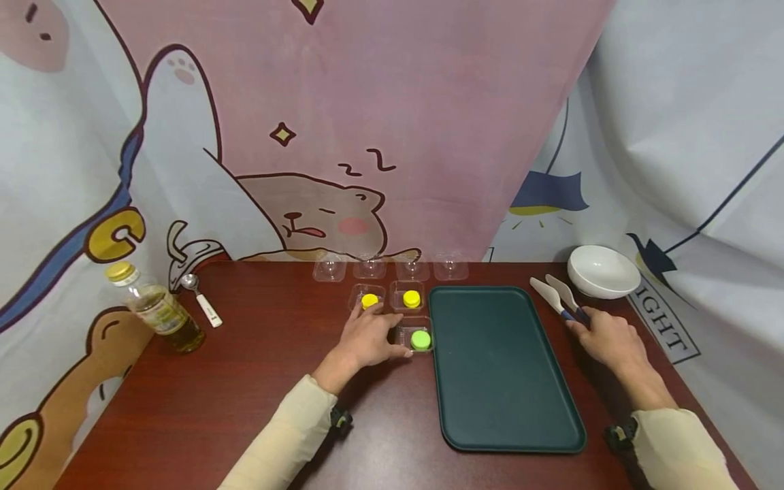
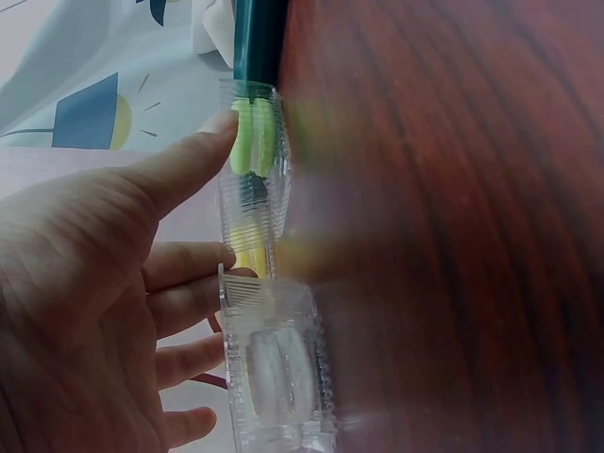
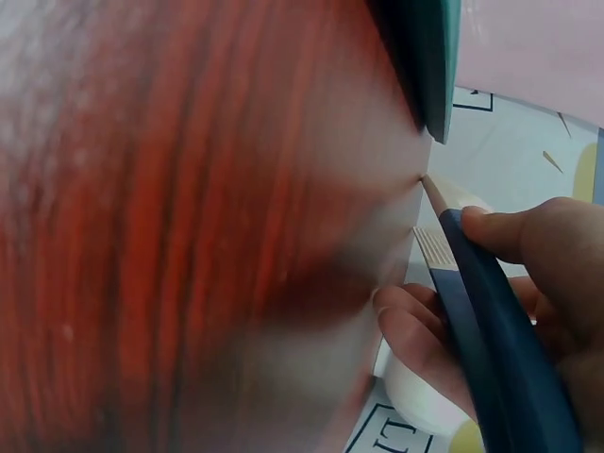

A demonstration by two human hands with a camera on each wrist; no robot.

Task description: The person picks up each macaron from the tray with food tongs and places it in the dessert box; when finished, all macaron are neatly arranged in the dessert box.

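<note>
In the head view my left hand (image 1: 367,339) reaches over clear plastic boxes with its fingers spread. Its thumb and index finger lie about the left side of a box (image 1: 404,335) with a green macaron (image 1: 420,340) inside. Behind it stand two more boxes, each with a yellow macaron (image 1: 412,299); my fingertips overlap the left one. From the left wrist, the thumb overlaps the green macaron (image 2: 253,137). My right hand (image 1: 612,339) grips two knives (image 1: 551,295) with pale blades. Their blue handles (image 3: 510,349) lie between thumb and fingers.
A dark green tray (image 1: 499,367) lies between my hands. Several clear domed pieces (image 1: 369,267) line the back edge. A white bowl (image 1: 603,272) stands beyond the knives. At the left are an oil bottle (image 1: 162,313) and a white-handled scoop (image 1: 202,299). Printed curtains border the table.
</note>
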